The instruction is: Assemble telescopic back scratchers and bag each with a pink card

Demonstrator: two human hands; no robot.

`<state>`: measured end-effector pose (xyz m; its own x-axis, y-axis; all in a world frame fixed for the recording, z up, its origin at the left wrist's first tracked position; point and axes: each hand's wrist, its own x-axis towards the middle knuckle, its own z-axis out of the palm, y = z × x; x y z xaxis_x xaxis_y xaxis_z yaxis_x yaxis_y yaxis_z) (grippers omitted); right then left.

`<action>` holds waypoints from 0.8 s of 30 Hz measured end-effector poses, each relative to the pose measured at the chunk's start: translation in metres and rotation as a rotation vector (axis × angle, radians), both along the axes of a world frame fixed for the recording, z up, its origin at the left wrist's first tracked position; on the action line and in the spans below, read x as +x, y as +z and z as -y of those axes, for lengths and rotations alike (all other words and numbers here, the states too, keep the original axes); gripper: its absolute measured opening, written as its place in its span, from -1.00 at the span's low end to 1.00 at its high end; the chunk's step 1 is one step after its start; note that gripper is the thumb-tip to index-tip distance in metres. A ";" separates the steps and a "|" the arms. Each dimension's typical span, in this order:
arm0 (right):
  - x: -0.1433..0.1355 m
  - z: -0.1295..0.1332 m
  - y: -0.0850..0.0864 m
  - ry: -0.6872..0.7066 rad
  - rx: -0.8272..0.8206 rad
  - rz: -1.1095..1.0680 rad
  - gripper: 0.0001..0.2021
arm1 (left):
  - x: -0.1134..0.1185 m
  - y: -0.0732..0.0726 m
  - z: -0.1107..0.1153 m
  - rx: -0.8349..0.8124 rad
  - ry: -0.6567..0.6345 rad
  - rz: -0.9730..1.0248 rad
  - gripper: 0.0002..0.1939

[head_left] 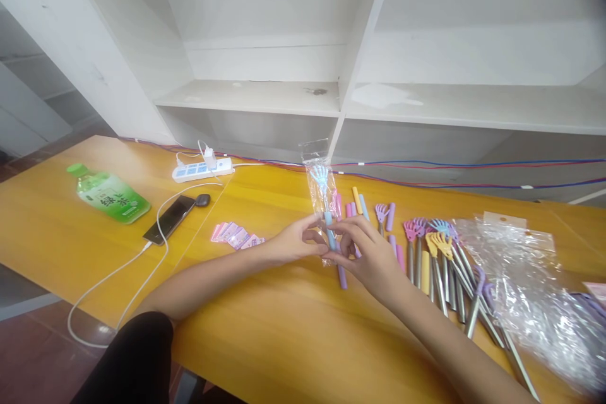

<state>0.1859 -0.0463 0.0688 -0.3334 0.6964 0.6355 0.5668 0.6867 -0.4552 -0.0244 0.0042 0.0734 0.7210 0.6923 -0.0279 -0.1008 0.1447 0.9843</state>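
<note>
Both hands hold a back scratcher (320, 180) with a light blue claw head and blue handle sleeve, inside a clear plastic bag (313, 158). It stands nearly upright, claw end up. My left hand (303, 241) pinches the bag's left side beside the sleeve. On the other side, the bent fingers of my right hand (367, 249) close on the bag at the blue sleeve. Loose foam-like sleeves (356, 201) in pink, purple, yellow and blue lie behind and beside my right hand. Several unbagged back scratchers (441, 243) with metal shafts are piled to the right.
A heap of clear plastic bags (534, 290) lies at the right. Small printed cards (237, 235) are fanned out left of my hands. Farther left are a phone (169, 219) on a white cable, a green tea bottle (108, 194) and a power strip (203, 169). White shelving (255, 98) rises behind the table.
</note>
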 end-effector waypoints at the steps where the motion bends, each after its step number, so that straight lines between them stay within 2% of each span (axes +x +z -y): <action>1: 0.000 0.000 -0.001 0.000 -0.001 0.001 -0.67 | 0.000 -0.002 0.000 -0.002 -0.002 0.004 -0.36; 4: 0.002 -0.001 0.000 -0.003 0.021 0.008 -0.65 | 0.001 -0.008 -0.003 -0.003 0.004 0.014 -0.30; 7: 0.007 -0.002 0.004 -0.061 0.036 0.025 -0.61 | 0.002 -0.011 -0.006 0.035 0.048 0.025 -0.35; 9: 0.011 -0.003 0.008 -0.118 -0.011 0.014 -0.53 | 0.002 -0.011 -0.008 0.064 0.069 0.038 -0.38; 11: 0.013 -0.005 0.011 -0.136 -0.136 -0.023 -0.43 | 0.001 -0.010 -0.010 0.084 0.077 0.051 -0.37; 13: 0.013 -0.005 0.012 -0.097 -0.333 -0.061 -0.38 | 0.001 -0.008 -0.011 0.091 0.084 0.064 -0.38; 17: 0.006 -0.004 0.007 -0.020 -0.671 -0.103 -0.50 | 0.000 -0.008 -0.010 0.103 0.092 0.044 -0.36; 20: 0.000 -0.003 0.002 -0.001 -0.759 -0.161 -0.55 | 0.000 -0.007 -0.009 0.127 0.064 0.026 -0.34; 24: -0.003 -0.004 -0.003 -0.017 -0.761 -0.203 -0.52 | 0.002 -0.009 -0.008 0.139 0.060 0.035 -0.31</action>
